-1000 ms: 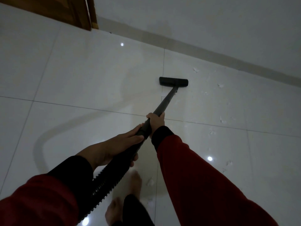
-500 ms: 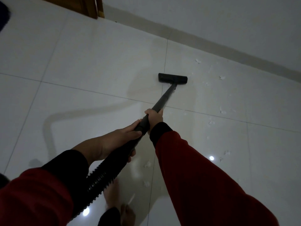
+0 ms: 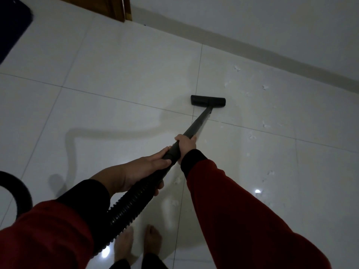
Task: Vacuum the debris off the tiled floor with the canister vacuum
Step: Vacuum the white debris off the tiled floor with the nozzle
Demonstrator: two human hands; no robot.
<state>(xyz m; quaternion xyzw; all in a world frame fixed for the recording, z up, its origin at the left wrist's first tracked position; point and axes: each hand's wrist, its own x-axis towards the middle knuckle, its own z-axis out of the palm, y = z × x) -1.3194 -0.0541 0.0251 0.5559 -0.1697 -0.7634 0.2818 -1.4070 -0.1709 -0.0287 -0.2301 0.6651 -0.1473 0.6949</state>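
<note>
Both hands hold the vacuum wand (image 3: 198, 125). My right hand (image 3: 186, 145) grips the grey tube higher up; my left hand (image 3: 139, 171) is wrapped around the black handle where the ribbed hose (image 3: 128, 208) joins. The black floor nozzle (image 3: 207, 100) lies flat on the white tiled floor (image 3: 116, 78), just past a grout line. Small white debris scraps (image 3: 266, 125) are scattered to the right of the nozzle, towards the wall. A few scraps (image 3: 176, 180) also lie close under my arms.
A white wall with a skirting strip (image 3: 252, 49) runs diagonally behind the nozzle. A wooden door frame (image 3: 116, 8) stands at the top. A dark object (image 3: 11, 30) fills the top left corner. A black hose loop (image 3: 17, 191) curves at the left edge. My bare feet (image 3: 136, 243) stand below.
The nozzle has been drawn back towards me along the floor, and the view has shifted left. My feet have stepped and now stand side by side.
</note>
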